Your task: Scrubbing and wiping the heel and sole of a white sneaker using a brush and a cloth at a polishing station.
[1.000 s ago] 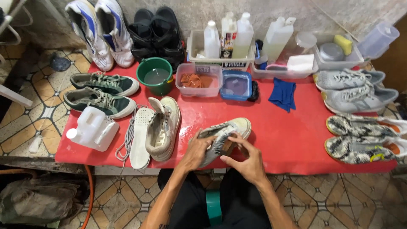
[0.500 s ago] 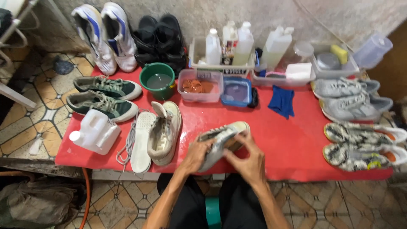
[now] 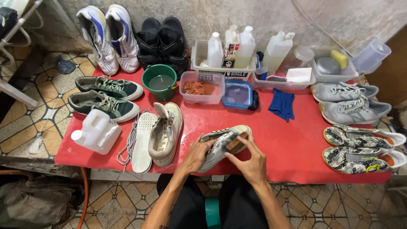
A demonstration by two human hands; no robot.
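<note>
Since the earlier frame, the wooden brush (image 3: 236,144) has moved toward the toe of the cream sneaker (image 3: 224,143). Right hand (image 3: 250,163) grips the brush; left hand (image 3: 197,154) clasps the sneaker's heel, tilted on the red table (image 3: 292,140), suggesting continued scrubbing.

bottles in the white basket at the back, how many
3 white bottles stand in the basket: left, middle, right. More could be hidden behind them.
</note>
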